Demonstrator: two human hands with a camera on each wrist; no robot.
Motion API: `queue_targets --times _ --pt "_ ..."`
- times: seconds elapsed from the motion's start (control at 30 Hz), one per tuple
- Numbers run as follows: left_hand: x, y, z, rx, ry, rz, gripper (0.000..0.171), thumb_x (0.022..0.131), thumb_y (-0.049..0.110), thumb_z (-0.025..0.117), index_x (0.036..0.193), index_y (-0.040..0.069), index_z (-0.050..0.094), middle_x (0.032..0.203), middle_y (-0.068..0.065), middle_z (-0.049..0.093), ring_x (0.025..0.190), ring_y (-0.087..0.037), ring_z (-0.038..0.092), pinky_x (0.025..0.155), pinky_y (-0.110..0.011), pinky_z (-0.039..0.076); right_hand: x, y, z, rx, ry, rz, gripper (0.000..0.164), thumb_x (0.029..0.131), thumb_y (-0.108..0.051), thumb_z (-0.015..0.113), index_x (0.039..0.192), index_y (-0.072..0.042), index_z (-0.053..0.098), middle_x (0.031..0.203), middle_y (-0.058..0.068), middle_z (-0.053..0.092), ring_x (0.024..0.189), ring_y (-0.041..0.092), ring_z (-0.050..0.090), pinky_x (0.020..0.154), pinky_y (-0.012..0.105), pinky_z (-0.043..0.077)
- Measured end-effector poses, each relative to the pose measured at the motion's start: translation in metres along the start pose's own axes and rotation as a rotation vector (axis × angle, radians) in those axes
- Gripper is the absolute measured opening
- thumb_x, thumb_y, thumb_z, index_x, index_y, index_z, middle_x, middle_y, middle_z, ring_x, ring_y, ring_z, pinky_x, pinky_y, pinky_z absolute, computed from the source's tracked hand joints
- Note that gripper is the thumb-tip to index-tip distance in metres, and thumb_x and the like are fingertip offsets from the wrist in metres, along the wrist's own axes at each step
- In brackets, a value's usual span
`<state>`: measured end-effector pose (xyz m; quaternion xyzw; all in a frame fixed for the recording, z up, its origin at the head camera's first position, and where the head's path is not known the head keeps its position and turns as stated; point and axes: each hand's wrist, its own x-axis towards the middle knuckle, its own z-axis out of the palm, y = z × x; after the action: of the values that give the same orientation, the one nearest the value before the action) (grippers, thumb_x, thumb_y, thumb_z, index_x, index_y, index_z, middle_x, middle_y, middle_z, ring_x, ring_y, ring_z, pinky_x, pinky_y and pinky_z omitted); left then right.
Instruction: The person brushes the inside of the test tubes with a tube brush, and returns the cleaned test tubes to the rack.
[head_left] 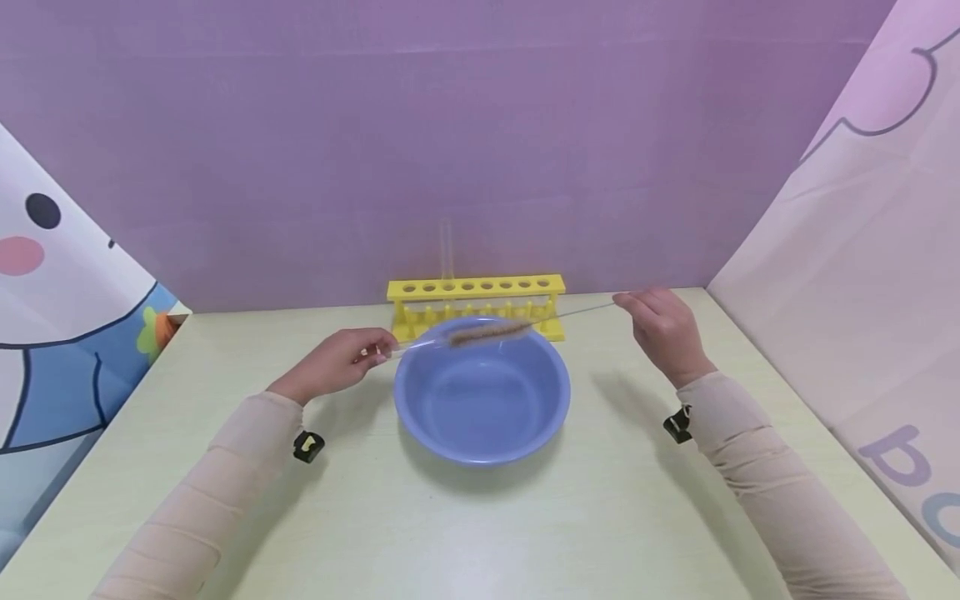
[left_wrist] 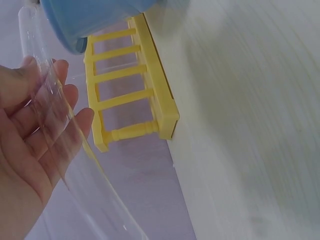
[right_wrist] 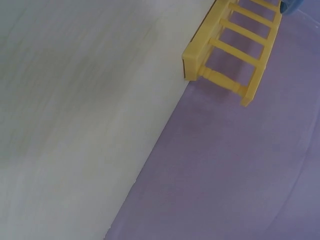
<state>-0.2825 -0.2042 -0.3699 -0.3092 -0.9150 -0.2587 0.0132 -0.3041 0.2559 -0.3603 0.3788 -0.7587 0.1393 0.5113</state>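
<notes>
My left hand [head_left: 341, 362] holds a clear test tube [head_left: 420, 343] over the left rim of a blue basin [head_left: 482, 408]. In the left wrist view the fingers curl around the tube [left_wrist: 92, 175], whose rim points to the upper left. My right hand [head_left: 663, 329] pinches the thin wire handle of a test tube brush [head_left: 491, 332]. The brush's brown bristles lie above the basin, close to the tube's mouth. Whether the bristle tip sits inside the tube I cannot tell. The right wrist view shows neither the right hand nor the brush.
Behind the basin stands a yellow test tube rack [head_left: 517, 286], with another clear test tube [head_left: 446, 250] upright in it. A purple backdrop [head_left: 480, 150] rises behind the table [head_left: 480, 533]. Printed cloths hang at both sides.
</notes>
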Motion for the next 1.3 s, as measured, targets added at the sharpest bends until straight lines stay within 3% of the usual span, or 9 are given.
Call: queue_targets --times 0.23,0.47,0.67,1.13,1.3 --pt "-0.002 0.001 -0.002 -0.018 0.008 -0.043 0.022 0.091 0.002 0.058 0.113 0.004 0.062 0.099 -0.008 0.065 0.089 -0.021 0.058 0.079 -0.041 0.05 -0.006 0.004 -0.006 -0.019 -0.013 -0.036 0.033 0.073 0.022 0.046 0.09 0.003 0.067 0.075 0.015 0.067 0.064 0.033 0.06 0.058 0.042 0.049" --pt "-0.004 0.0 -0.002 -0.029 0.074 -0.058 0.021 0.091 0.002 0.058 0.112 0.007 0.061 0.101 -0.009 0.065 0.09 -0.021 0.058 0.077 -0.039 0.051 -0.013 0.003 -0.009 0.009 -0.028 -0.046 0.034 0.073 0.022 0.045 0.09 0.003 0.067 0.074 0.016 0.066 0.063 0.033 0.059 0.057 0.042 0.048" --pt "-0.003 0.0 -0.005 -0.095 0.107 -0.096 0.023 0.093 0.004 0.057 0.115 0.006 0.059 0.104 -0.01 0.063 0.094 -0.022 0.057 0.077 -0.037 0.052 -0.019 0.003 -0.009 0.029 -0.071 -0.064 0.035 0.072 0.021 0.044 0.09 0.003 0.068 0.077 0.015 0.067 0.065 0.032 0.061 0.059 0.042 0.05" --pt "0.007 0.006 -0.014 -0.142 0.196 -0.156 0.027 0.092 0.013 0.061 0.117 0.004 0.057 0.11 -0.011 0.062 0.099 -0.027 0.059 0.08 -0.042 0.053 -0.022 -0.003 -0.003 0.114 -0.206 -0.066 0.044 0.062 0.029 0.059 0.094 0.001 0.068 0.083 0.012 0.066 0.075 0.029 0.063 0.067 0.039 0.052" --pt "0.01 0.009 -0.017 -0.149 0.245 -0.144 0.031 0.092 0.013 0.062 0.12 0.002 0.056 0.11 -0.013 0.062 0.099 -0.029 0.059 0.08 -0.044 0.053 -0.023 -0.001 -0.002 0.15 -0.287 -0.012 0.039 0.065 0.025 0.064 0.094 0.0 0.069 0.086 0.009 0.068 0.078 0.026 0.064 0.071 0.037 0.052"
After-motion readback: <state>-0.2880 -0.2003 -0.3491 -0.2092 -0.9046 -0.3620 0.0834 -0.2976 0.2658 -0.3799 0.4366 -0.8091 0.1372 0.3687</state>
